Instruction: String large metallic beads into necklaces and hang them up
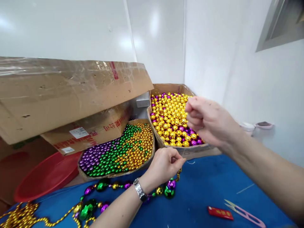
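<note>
My left hand (165, 164), with a silver watch (140, 190) on its wrist, pinches a thin white thread (190, 162) between thumb and forefinger. A loose end of the thread curls out past the fingertips. Higher up and to the right, my right hand (204, 118) is closed in front of the box of large beads; what its fingers hold, if anything, I cannot make out. Below my left hand a strand of gold, green and purple beads (169, 188) lies on the blue table (201, 190), partly hidden by my forearm.
Behind my hands stand a box of large gold and purple beads (171, 120) and a box of small purple, green and gold beads (121, 148). Cardboard (71, 91) overhangs a red basin (47, 177). Pink-handled snips (247, 215) lie beside a red packet (220, 213).
</note>
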The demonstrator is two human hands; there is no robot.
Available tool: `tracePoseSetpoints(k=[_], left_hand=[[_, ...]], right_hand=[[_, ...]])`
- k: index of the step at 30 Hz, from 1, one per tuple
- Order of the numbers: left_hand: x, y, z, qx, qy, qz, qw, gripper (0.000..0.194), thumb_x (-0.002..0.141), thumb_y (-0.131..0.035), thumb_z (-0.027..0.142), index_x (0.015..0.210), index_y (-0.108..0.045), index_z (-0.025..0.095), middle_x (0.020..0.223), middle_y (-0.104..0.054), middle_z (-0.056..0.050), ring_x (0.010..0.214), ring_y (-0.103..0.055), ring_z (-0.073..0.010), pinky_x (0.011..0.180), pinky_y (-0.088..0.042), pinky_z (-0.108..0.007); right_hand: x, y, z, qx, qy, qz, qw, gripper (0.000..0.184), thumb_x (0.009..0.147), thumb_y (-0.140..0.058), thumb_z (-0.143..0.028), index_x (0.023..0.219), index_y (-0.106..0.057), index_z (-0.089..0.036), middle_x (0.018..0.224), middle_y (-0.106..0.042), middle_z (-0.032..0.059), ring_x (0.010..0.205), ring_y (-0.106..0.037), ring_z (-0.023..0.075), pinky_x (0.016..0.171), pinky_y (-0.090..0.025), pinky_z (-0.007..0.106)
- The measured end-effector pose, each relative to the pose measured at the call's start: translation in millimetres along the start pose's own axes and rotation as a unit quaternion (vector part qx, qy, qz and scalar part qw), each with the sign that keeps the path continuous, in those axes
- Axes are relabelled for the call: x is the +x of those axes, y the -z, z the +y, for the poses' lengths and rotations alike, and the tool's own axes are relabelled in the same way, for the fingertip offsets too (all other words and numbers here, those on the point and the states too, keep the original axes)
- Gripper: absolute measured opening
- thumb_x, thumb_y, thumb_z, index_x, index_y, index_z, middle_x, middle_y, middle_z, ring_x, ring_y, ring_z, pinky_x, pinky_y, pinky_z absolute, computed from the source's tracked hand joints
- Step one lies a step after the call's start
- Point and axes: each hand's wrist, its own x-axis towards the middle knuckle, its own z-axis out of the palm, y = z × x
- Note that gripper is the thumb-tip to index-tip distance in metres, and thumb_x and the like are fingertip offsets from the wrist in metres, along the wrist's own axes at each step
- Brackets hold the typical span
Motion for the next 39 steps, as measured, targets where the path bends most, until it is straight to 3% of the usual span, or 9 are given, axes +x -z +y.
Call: tracePoseSetpoints(k=[6, 11, 16, 21, 22, 24, 28, 32, 39], left_hand=[[-26.2, -20.2, -30.6, 0.018, 0.053, -0.003, 0.998, 0.026, 0.081, -0.055, 0.033, 0.067, -0.068, 0.015, 0.063, -0.067, -0.004, 0.057, -0.057, -0.0144, 0.053, -0.036, -0.022], [-38.1, -48.3, -43.5, -0.005, 0.062, -0.052, 0.997, 0.022, 0.078, -0.058, 0.027, 0.064, -0.069, 0.014, 0.058, -0.067, -0.003, 0.053, -0.057, -0.0139, 0.049, -0.036, -0.021], [-34.6, -67.9, -29.7, -0.043, 0.022, -0.138, 0.989, 0.018, 0.077, -0.061, 0.026, 0.066, -0.069, 0.016, 0.056, -0.068, -0.001, 0.051, -0.057, -0.0126, 0.047, -0.037, -0.018], [-31.3, -69.0, -19.0, -0.103, -0.007, -0.189, 0.977, 0.017, 0.08, -0.058, 0.029, 0.078, -0.071, 0.019, 0.074, -0.073, -0.002, 0.07, -0.063, -0.0184, 0.067, -0.048, -0.025], [-31.5, -67.7, -19.5, -0.129, 0.003, -0.18, 0.975, 0.018, 0.081, -0.056, 0.03, 0.083, -0.071, 0.02, 0.08, -0.073, -0.002, 0.079, -0.063, -0.0208, 0.074, -0.048, -0.028], [-32.2, -64.4, -22.6, -0.18, 0.03, -0.152, 0.971, 0.022, 0.084, -0.052, 0.031, 0.088, -0.07, 0.02, 0.088, -0.073, -0.003, 0.093, -0.06, -0.0237, 0.083, -0.047, -0.032], [-33.2, -57.4, -34.0, -0.268, 0.079, -0.056, 0.959, 0.024, 0.085, -0.052, 0.035, 0.08, -0.067, 0.016, 0.076, -0.067, -0.003, 0.078, -0.058, -0.0199, 0.07, -0.046, -0.027], [-33.8, -49.9, -42.2, -0.32, 0.113, 0.007, 0.941, 0.03, 0.081, -0.06, 0.039, 0.062, -0.056, 0.015, 0.055, -0.049, 0.004, 0.053, -0.041, -0.0096, 0.049, -0.033, -0.02], [-35.5, -40.6, -37.1, -0.361, 0.19, -0.025, 0.913, 0.03, 0.078, -0.063, 0.041, 0.068, -0.061, 0.013, 0.057, -0.06, -0.001, 0.047, -0.042, -0.0076, 0.045, -0.03, -0.019]], right_hand=[[12.5, 1.9, -32.3, -0.066, 0.061, 0.017, 0.996, 0.027, 0.088, -0.046, -0.014, 0.062, -0.052, -0.017, 0.047, -0.027, -0.0107, 0.04, -0.018, 0.0029, 0.039, -0.01, 0.022], [17.5, -7.2, 9.3, -0.133, 0.047, -0.078, 0.987, 0.026, 0.091, -0.043, -0.024, 0.067, -0.049, -0.019, 0.05, -0.028, -0.0111, 0.04, -0.022, 0.0036, 0.038, -0.014, 0.02], [32.4, -53.7, 59.3, -0.188, 0.045, -0.213, 0.958, 0.028, 0.093, -0.037, -0.029, 0.07, -0.049, -0.019, 0.058, -0.04, -0.0088, 0.047, -0.035, 0.0039, 0.044, -0.031, 0.015], [19.7, -104.2, 115.5, -0.355, 0.04, -0.449, 0.819, 0.022, 0.061, -0.079, -0.023, 0.051, -0.06, -0.019, 0.056, -0.061, -0.0062, 0.061, -0.058, 0.011, 0.06, -0.044, 0.021], [13.8, -104.6, 123.2, -0.487, 0.062, -0.464, 0.737, 0.029, 0.058, -0.081, -0.03, 0.045, -0.057, -0.019, 0.057, -0.063, -0.0036, 0.066, -0.06, 0.0149, 0.064, -0.046, 0.027], [1.0, -90.6, 130.1, -0.576, 0.082, -0.434, 0.688, 0.031, 0.058, -0.082, -0.032, 0.046, -0.058, -0.017, 0.071, -0.069, 0.0058, 0.082, -0.061, 0.0246, 0.076, -0.045, 0.041], [-28.0, -21.3, 115.4, -0.614, 0.109, -0.339, 0.705, 0.028, 0.089, -0.052, -0.038, 0.082, -0.067, -0.015, 0.098, -0.066, 0.0128, 0.096, -0.056, 0.0273, 0.082, -0.042, 0.046], [-68.6, 40.2, 104.1, -0.605, 0.064, -0.254, 0.752, 0.025, 0.096, -0.038, -0.03, 0.106, -0.057, -0.017, 0.096, -0.065, 0.0049, 0.086, -0.06, 0.0135, 0.074, -0.046, 0.025], [-127.1, 48.7, 131.4, -0.598, 0.036, -0.188, 0.778, 0.032, 0.097, -0.032, -0.026, 0.081, -0.058, -0.018, 0.074, -0.062, 0.0021, 0.068, -0.056, 0.0135, 0.064, -0.041, 0.024]])
